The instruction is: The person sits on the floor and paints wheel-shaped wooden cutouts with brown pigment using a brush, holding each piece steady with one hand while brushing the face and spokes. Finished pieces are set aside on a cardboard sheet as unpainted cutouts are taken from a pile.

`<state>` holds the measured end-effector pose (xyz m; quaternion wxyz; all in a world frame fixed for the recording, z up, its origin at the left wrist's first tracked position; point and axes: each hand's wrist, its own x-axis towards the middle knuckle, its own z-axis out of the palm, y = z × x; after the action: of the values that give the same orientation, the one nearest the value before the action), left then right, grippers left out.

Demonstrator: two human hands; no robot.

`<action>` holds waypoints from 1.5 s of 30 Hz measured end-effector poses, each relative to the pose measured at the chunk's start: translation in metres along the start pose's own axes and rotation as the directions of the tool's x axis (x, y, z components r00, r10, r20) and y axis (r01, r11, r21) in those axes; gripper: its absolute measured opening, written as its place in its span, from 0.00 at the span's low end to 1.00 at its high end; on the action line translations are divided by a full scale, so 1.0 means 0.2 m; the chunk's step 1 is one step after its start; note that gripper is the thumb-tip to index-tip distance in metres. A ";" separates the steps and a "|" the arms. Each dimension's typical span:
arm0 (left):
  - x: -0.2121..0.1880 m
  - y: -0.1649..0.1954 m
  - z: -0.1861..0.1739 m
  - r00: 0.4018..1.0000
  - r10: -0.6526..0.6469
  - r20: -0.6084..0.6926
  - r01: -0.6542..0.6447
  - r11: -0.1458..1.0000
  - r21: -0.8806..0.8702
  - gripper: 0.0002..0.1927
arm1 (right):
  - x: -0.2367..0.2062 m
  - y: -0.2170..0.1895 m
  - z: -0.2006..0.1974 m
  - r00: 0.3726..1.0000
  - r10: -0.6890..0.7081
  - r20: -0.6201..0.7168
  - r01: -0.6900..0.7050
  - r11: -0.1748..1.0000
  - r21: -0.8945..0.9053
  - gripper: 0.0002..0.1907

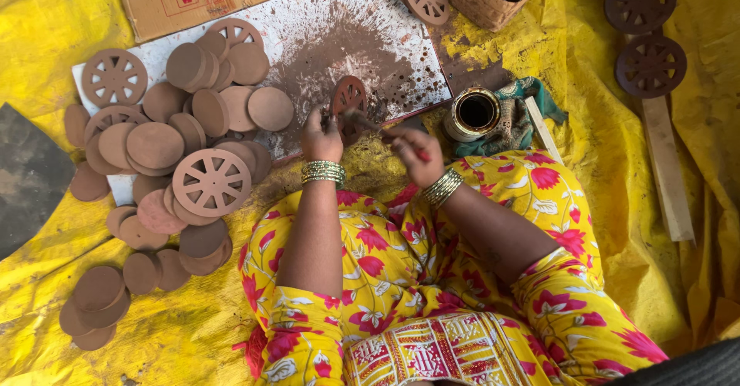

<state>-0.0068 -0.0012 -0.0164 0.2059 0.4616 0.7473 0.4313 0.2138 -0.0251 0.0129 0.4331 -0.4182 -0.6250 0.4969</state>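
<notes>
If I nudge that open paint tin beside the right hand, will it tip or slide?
The paint tin looks squat and upright, so tipping seems unlikely. It sits against crumpled green cloth on wrinkled yellow sheet, so it would probably snag, not slide. Being open, it may slop.

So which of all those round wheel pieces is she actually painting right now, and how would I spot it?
Find the white board splashed with brown paint, above the person's yellow flowered lap. At its lower edge, the left hand steadies a spoked wheel disc, while the right hand holds a brush to it. Unlike the pale discs piled to the left, it is wet reddish-brown.
</notes>
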 end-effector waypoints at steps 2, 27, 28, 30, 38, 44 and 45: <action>-0.02 0.02 0.01 0.998 -0.044 0.043 0.044 0.999 -0.004 0.15 | -0.01 -0.06 -0.03 0.988 -0.126 0.090 0.147 0.945 -0.291 0.13; -0.02 -0.03 0.03 0.999 -0.013 0.034 0.012 1.000 0.006 0.11 | 0.00 -0.26 -0.06 0.963 -0.175 0.206 0.250 0.864 -0.436 0.15; -0.02 -0.03 0.02 0.999 -0.041 0.035 0.041 0.999 -0.001 0.12 | 0.01 -0.25 -0.06 0.969 -0.128 0.213 0.212 0.873 -0.438 0.15; -0.03 -0.02 0.02 0.993 -0.105 0.056 0.107 0.994 -0.025 0.14 | 0.05 -0.22 -0.06 0.980 -0.089 0.175 0.164 0.861 -0.481 0.14; -0.05 0.03 0.05 0.988 -0.127 0.090 0.126 0.992 0.007 0.17 | 0.00 -0.25 -0.07 0.952 -0.257 0.165 0.305 0.844 -0.441 0.13; -0.05 0.01 0.06 0.997 0.046 0.069 -0.049 0.998 0.049 0.20 | 0.03 -0.27 -0.06 0.949 -0.236 0.208 0.314 0.765 -0.562 0.13; -0.05 0.01 0.06 0.996 0.009 0.094 -0.012 0.999 0.035 0.19 | 0.04 -0.27 -0.07 0.967 -0.151 0.208 0.250 0.735 -0.630 0.13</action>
<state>0.0084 -0.0045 -0.0230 0.2302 0.4887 0.7419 0.3972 0.2190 -0.0227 0.0697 0.2659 -0.4359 -0.8291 0.2275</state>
